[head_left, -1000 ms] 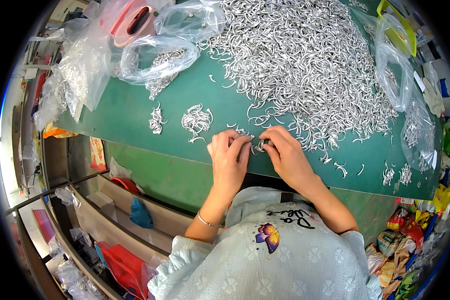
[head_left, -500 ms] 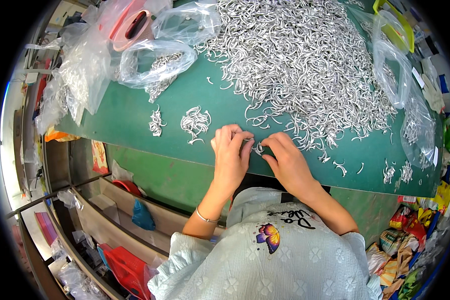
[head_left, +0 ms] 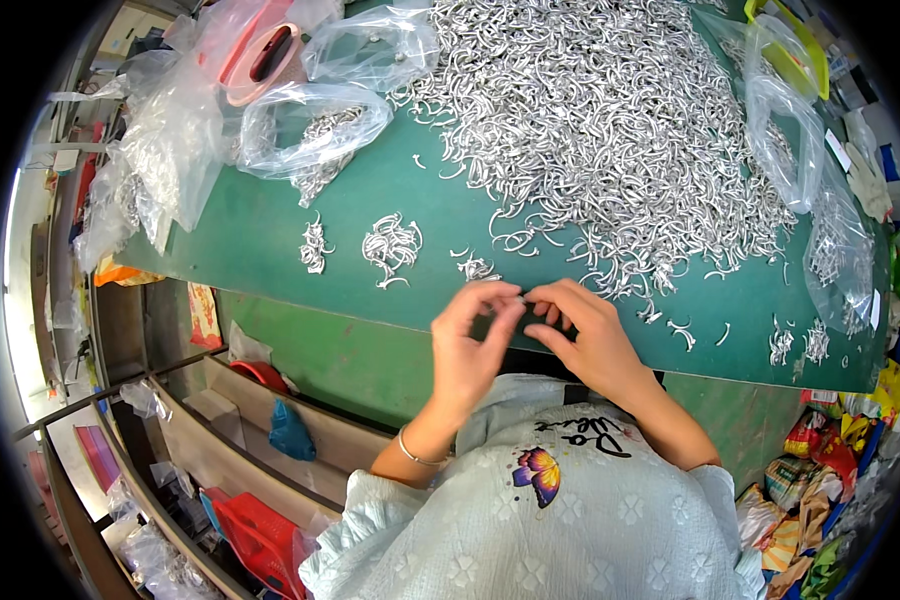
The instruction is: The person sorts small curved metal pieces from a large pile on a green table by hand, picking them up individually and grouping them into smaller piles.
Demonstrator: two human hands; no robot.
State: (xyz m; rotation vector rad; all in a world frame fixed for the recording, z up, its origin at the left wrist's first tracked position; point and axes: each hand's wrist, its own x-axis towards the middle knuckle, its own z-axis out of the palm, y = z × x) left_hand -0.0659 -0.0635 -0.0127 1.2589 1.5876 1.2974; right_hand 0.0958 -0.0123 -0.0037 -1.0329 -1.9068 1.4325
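Our left hand (head_left: 470,335) pinches nearly closed, our right hand (head_left: 592,338) curls half-open; we cannot tell what either holds. A clear plastic bag (head_left: 260,152) contains curved silvery pieces (head_left: 315,183).

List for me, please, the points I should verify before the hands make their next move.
1. Fingertips over the table: ok; the left hand and right hand bring theirs together above the green tabletop.
2. Firm grip on a piece: cannot tell; only a tiny light bit shows between the fingertips.
3. Small piles separate: ok; the narrow pile and rounder pile lie apart.
4. Loose pieces gathered: not ok; a single curved piece lies alone to the right.
5. Large heap of silver curved pieces uncovered at its near side: ok.
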